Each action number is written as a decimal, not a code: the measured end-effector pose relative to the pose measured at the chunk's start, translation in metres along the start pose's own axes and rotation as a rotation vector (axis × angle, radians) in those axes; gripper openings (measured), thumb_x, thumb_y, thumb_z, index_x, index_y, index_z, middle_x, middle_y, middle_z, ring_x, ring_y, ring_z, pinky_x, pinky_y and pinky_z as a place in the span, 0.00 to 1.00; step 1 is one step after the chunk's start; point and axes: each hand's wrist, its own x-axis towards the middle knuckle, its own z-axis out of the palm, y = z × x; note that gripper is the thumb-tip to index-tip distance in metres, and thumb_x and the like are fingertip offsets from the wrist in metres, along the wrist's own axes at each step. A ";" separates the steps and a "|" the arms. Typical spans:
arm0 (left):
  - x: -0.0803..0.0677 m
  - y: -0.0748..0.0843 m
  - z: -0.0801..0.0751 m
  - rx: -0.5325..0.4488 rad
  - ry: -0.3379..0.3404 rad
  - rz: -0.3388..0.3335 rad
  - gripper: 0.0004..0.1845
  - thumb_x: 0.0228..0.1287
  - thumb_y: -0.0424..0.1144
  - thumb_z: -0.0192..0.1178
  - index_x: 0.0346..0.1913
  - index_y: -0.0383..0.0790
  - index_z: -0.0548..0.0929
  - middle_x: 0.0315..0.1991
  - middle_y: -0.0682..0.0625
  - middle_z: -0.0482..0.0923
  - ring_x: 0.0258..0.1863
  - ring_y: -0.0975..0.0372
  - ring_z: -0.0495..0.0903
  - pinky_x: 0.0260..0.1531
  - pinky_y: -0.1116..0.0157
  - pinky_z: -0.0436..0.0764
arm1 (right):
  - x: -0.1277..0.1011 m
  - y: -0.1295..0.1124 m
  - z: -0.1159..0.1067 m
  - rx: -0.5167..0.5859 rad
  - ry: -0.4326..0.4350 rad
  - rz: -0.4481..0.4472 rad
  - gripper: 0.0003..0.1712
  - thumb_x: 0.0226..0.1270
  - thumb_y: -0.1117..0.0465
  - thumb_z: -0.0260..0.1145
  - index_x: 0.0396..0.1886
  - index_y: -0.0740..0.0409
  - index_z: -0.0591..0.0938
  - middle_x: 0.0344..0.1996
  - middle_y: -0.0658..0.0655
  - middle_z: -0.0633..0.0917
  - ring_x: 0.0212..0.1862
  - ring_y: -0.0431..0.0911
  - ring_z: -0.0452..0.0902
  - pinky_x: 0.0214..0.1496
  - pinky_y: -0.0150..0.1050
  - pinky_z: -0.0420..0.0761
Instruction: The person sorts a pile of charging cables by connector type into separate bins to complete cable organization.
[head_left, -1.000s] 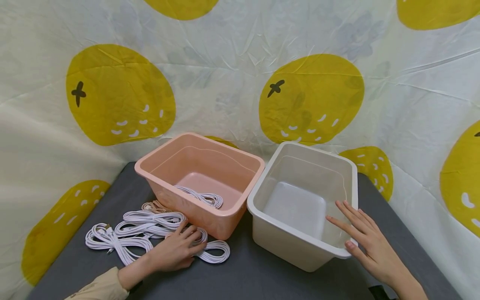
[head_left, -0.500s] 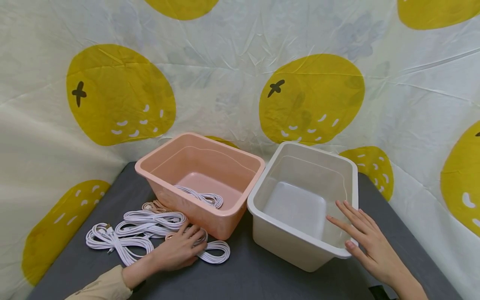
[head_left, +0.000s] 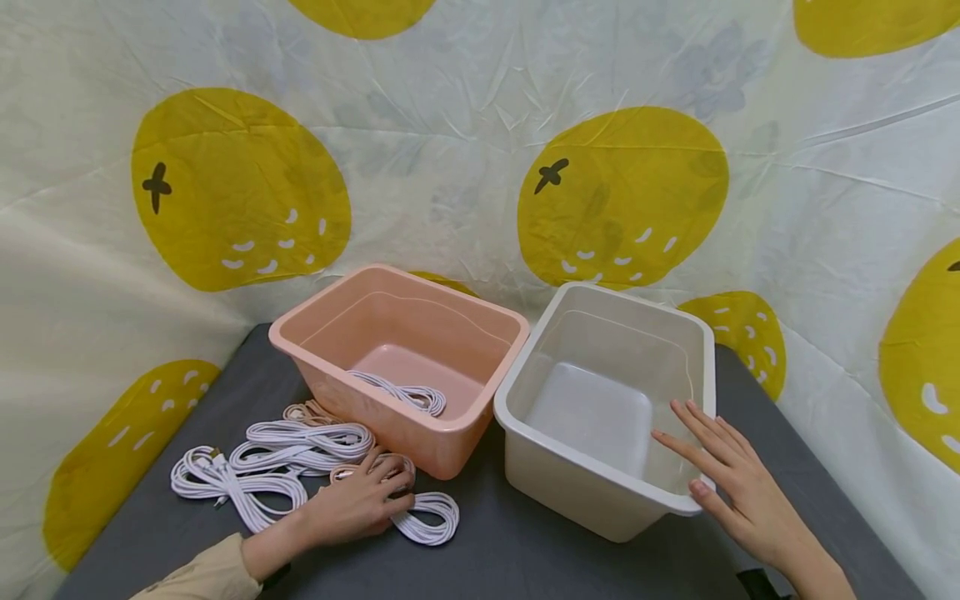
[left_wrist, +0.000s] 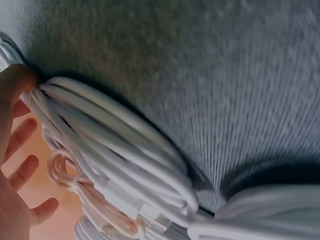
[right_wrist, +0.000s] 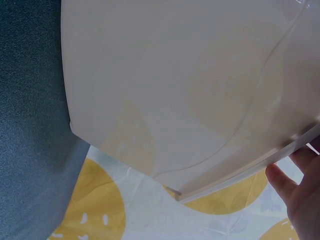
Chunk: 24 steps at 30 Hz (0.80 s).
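Observation:
In the head view my left hand (head_left: 360, 500) pinches a coiled white USB cable (head_left: 429, 521) by its gathered middle, between thumb and index finger. The left wrist view shows this white cable (left_wrist: 115, 135) close up, the thumb across it and the other fingers spread. A small beige-pink cable (left_wrist: 75, 185) lies right beside it. More coiled white cables (head_left: 240, 483) lie to the left on the dark table. My right hand (head_left: 742, 492) rests on the near right corner of the beige basin (head_left: 585, 458), fingers extended over the rim.
A pink basin (head_left: 457, 425) stands left of the beige one, with a white cable (head_left: 408, 396) inside. Another beige-pink cable (head_left: 311, 412) lies against its front wall. A fruit-print curtain (head_left: 450, 183) hangs behind the grey table (head_left: 465, 558).
The right-hand loop of the white cable has shifted slightly toward the person and turned, with the left thumb now against it. The right hand and both basins have stayed put.

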 end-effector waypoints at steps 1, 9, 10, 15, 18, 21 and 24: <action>0.000 0.001 0.000 0.006 0.000 0.007 0.18 0.37 0.45 0.62 0.37 0.51 0.76 0.39 0.54 0.74 0.45 0.56 0.70 0.46 0.50 0.67 | 0.000 0.000 0.000 0.001 0.001 -0.001 0.21 0.65 0.56 0.51 0.57 0.55 0.73 0.66 0.61 0.61 0.70 0.51 0.49 0.70 0.31 0.37; -0.003 0.007 0.001 0.066 -0.034 0.035 0.18 0.41 0.47 0.60 0.40 0.51 0.74 0.36 0.58 0.75 0.45 0.57 0.71 0.48 0.50 0.67 | 0.000 0.002 0.001 0.010 0.017 -0.013 0.21 0.65 0.56 0.51 0.56 0.56 0.74 0.65 0.61 0.62 0.69 0.51 0.50 0.70 0.31 0.38; -0.003 0.006 0.000 0.073 -0.038 0.037 0.18 0.41 0.47 0.59 0.40 0.51 0.74 0.35 0.58 0.75 0.45 0.57 0.71 0.48 0.50 0.67 | 0.000 0.002 0.001 0.008 0.017 -0.012 0.21 0.65 0.56 0.52 0.56 0.56 0.74 0.65 0.61 0.62 0.69 0.51 0.50 0.70 0.31 0.38; -0.002 0.007 -0.003 0.109 -0.056 0.040 0.18 0.42 0.49 0.59 0.41 0.52 0.74 0.33 0.58 0.74 0.43 0.58 0.71 0.49 0.52 0.68 | 0.001 0.003 0.001 0.006 0.022 -0.015 0.21 0.63 0.58 0.53 0.56 0.56 0.74 0.65 0.61 0.63 0.69 0.50 0.50 0.70 0.31 0.38; -0.002 0.008 -0.004 0.114 -0.057 0.036 0.18 0.43 0.49 0.58 0.42 0.53 0.74 0.31 0.57 0.74 0.43 0.56 0.72 0.47 0.51 0.69 | 0.001 0.003 0.001 0.013 0.024 -0.021 0.21 0.65 0.56 0.52 0.56 0.56 0.74 0.65 0.61 0.63 0.69 0.50 0.50 0.70 0.32 0.39; -0.004 0.008 -0.004 0.111 -0.038 0.033 0.18 0.43 0.48 0.58 0.42 0.53 0.74 0.29 0.55 0.73 0.42 0.53 0.72 0.45 0.51 0.69 | 0.001 0.002 0.001 0.017 0.023 -0.029 0.21 0.66 0.55 0.51 0.56 0.57 0.74 0.65 0.62 0.62 0.69 0.52 0.50 0.70 0.32 0.39; -0.005 0.008 -0.003 0.087 -0.016 0.027 0.18 0.44 0.47 0.56 0.43 0.53 0.74 0.29 0.55 0.72 0.42 0.53 0.71 0.45 0.51 0.68 | 0.001 0.002 0.001 0.011 0.017 -0.029 0.22 0.66 0.54 0.50 0.56 0.57 0.74 0.65 0.62 0.62 0.69 0.52 0.50 0.70 0.32 0.39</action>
